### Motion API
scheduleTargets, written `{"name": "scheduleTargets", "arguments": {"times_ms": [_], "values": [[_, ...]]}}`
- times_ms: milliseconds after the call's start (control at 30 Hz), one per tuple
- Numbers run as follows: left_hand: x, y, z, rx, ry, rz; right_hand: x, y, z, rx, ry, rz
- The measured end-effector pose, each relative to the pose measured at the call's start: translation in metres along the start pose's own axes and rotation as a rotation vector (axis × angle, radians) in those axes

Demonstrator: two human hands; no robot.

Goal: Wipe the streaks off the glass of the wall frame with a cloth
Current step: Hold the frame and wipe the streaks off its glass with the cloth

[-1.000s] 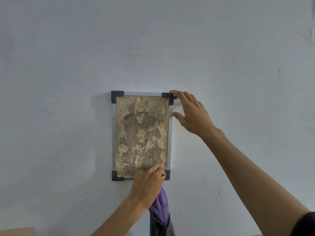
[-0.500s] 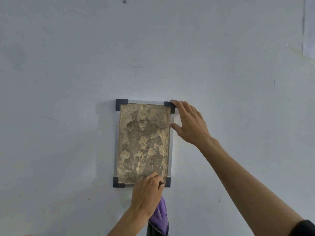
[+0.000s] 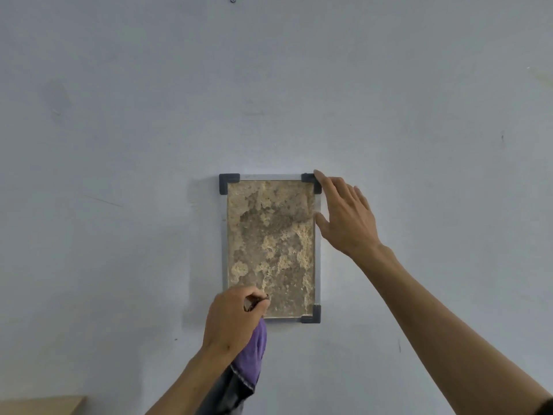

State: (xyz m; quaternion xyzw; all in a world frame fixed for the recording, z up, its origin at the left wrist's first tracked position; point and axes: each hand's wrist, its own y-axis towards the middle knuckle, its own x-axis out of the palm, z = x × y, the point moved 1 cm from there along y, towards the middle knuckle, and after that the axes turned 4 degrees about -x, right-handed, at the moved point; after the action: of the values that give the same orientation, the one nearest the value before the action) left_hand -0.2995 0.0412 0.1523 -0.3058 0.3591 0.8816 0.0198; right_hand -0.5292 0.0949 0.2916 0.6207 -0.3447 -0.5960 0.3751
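Observation:
A small upright wall frame (image 3: 270,248) with a silver rim and dark plastic corners hangs on the pale wall; its glass covers a mottled tan and brown picture. My left hand (image 3: 232,320) is closed around a purple and grey cloth (image 3: 250,359), pressed against the frame's lower left corner, which it hides. The cloth hangs down below the fist. My right hand (image 3: 344,218) rests flat against the frame's upper right edge, fingers apart, index tip on the top right corner piece, thumb on the right rim.
The wall (image 3: 119,145) is bare around the frame, with a small screw (image 3: 232,0) high above it. A light wooden surface corner (image 3: 42,404) shows at the bottom left.
My left hand with the cloth has slid left along the frame's bottom edge, from the lower right to the lower left corner. My right hand has stayed at the upper right corner.

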Motion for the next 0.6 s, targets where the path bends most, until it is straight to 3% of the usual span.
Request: {"name": "scheduleTargets", "arguments": {"times_ms": [133,300,400,500,533,600], "values": [[-0.011,0.009,0.017,-0.172,-0.319,-0.027,-0.003,-0.05,-0.028,0.122,0.215,0.162],[-0.002,0.006,0.042,-0.352,-0.643,-0.129,0.019,-0.127,-0.07,0.342,0.808,-0.229],[0.008,-0.004,0.052,-0.367,-0.594,-0.235,0.029,-0.151,-0.076,0.415,0.952,-0.207],[0.006,-0.008,0.055,-0.395,-0.741,-0.421,0.038,-0.16,-0.059,0.444,0.851,-0.128],[0.002,-0.006,0.054,-0.349,-0.69,-0.425,0.04,-0.161,-0.052,0.456,0.826,-0.113],[-0.008,0.005,0.047,-0.134,-0.35,-0.265,0.042,-0.161,-0.04,0.477,0.786,-0.059]]}}
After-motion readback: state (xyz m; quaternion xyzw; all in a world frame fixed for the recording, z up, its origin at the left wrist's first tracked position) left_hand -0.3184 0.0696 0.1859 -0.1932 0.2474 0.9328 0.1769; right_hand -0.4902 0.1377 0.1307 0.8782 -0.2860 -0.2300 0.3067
